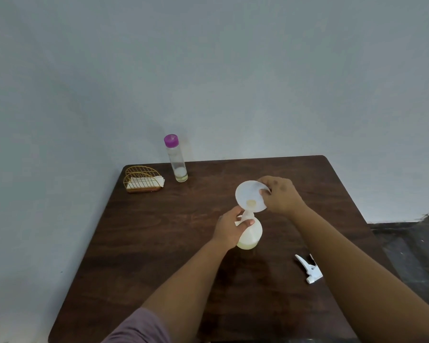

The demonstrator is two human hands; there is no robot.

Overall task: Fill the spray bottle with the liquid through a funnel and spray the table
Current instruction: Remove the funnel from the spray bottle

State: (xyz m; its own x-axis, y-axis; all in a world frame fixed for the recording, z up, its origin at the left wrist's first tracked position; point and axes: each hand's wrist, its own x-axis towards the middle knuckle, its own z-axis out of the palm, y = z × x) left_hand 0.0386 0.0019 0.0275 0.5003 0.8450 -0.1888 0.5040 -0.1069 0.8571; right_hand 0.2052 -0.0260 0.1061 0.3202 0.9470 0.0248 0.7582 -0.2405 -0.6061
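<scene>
Left hand (229, 227) grips the bottle (250, 235) neck; right hand (279, 194) pinches the funnel (249, 196) rim, its stem in the bottle. Filling looks done: lifting the funnel out, then fitting the sprayer (308, 268) by the right forearm, should follow.

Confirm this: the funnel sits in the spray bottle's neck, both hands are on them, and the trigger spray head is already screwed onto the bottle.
Not quite. The head view shows the trigger spray head lying loose on the table, beside the right forearm. The funnel does sit in the spray bottle, the left hand and right hand holding them.
</scene>
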